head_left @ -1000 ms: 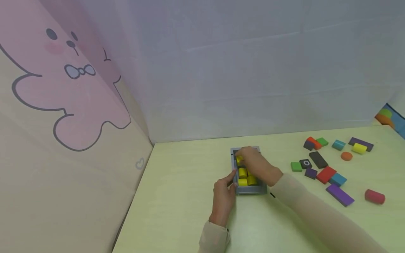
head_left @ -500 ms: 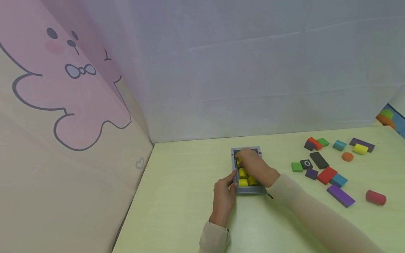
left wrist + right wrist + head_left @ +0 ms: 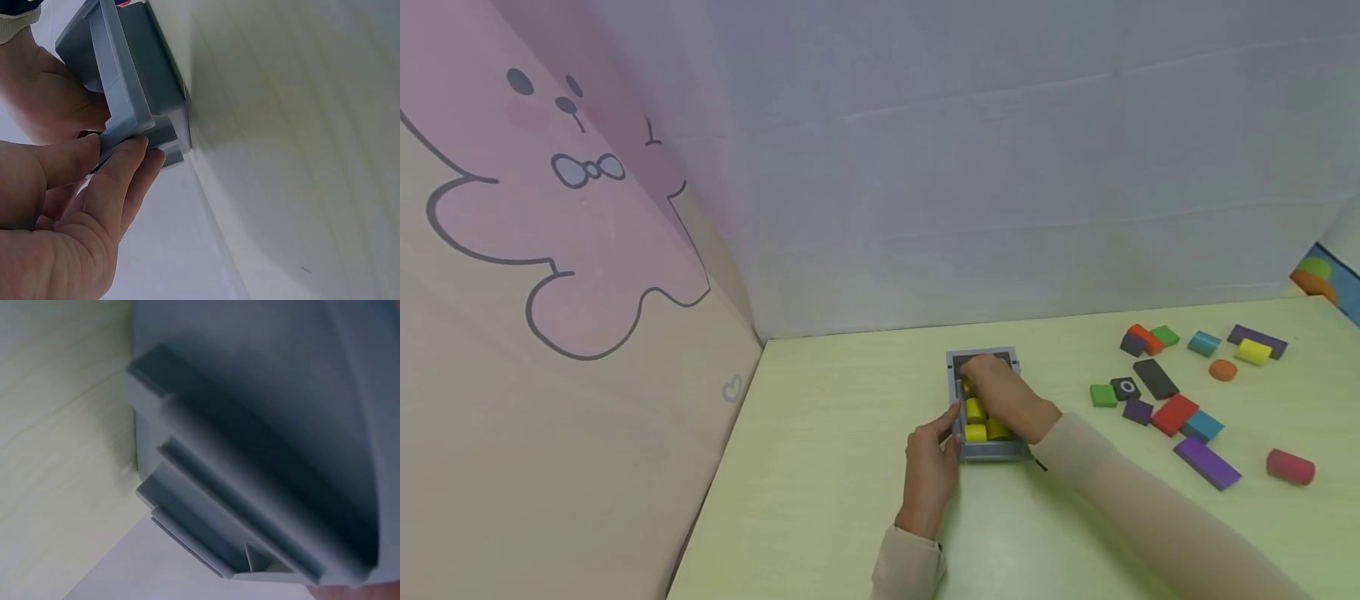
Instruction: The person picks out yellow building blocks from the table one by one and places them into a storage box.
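Observation:
A grey plastic box lies on the table with several yellow cylinder blocks in it. My left hand pinches the box's left rim; the left wrist view has the thumb and fingers on that edge. Inside the box, toward its far end, my right hand has its fingers bent down at a yellow cylinder block, which it seems to pinch. The back of the hand hides the fingertips and part of the blocks. Mostly the box's grey wall fills the right wrist view.
Loose blocks are scattered on the table's right side, among them a purple bar, a red block, a black block and a crimson cylinder. A pale curtain hangs behind the table.
The right hand has shifted slightly down within the box, and the yellow block under its fingers shows less. The left hand stays on the rim.

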A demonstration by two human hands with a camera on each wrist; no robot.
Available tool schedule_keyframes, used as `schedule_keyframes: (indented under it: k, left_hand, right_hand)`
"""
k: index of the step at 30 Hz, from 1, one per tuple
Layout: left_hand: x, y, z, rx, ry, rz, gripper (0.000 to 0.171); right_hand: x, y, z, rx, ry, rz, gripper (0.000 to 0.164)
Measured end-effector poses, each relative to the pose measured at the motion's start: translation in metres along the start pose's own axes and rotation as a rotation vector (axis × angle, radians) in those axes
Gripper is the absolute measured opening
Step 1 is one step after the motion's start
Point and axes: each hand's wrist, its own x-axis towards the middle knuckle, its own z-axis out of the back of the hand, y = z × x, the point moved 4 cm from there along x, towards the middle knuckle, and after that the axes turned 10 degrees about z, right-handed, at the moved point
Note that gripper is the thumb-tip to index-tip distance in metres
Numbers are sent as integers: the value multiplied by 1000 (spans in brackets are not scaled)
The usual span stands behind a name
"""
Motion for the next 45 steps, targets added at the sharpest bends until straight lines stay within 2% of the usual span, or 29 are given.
schedule_keyframes:
  k: [13, 19, 25, 32, 39, 45]
  left_hand:
    - [0, 0, 0, 4, -7, -17, 46]
    - [1, 0, -1, 4, -9, -25, 46]
    - [0, 0, -1, -4, -10, -28, 46]
    - [-1, -1, 0, -3, -9, -24, 46]
    - [-1, 0, 0, 5, 2, 6, 46]
    - [-1, -1, 0, -6, 10, 18, 47]
  right_hand:
    - [0, 2, -3, -28, -13, 60, 17]
    - [0, 3, -2, -41, 0, 53, 18]
    - [-5, 4, 2, -5, -14, 46, 24]
    - [-10, 7, 17, 53, -41, 47, 23]
    - [-16, 5, 35, -3, -100, 79, 26]
    - [-23, 0, 47, -8, -158, 76, 25]
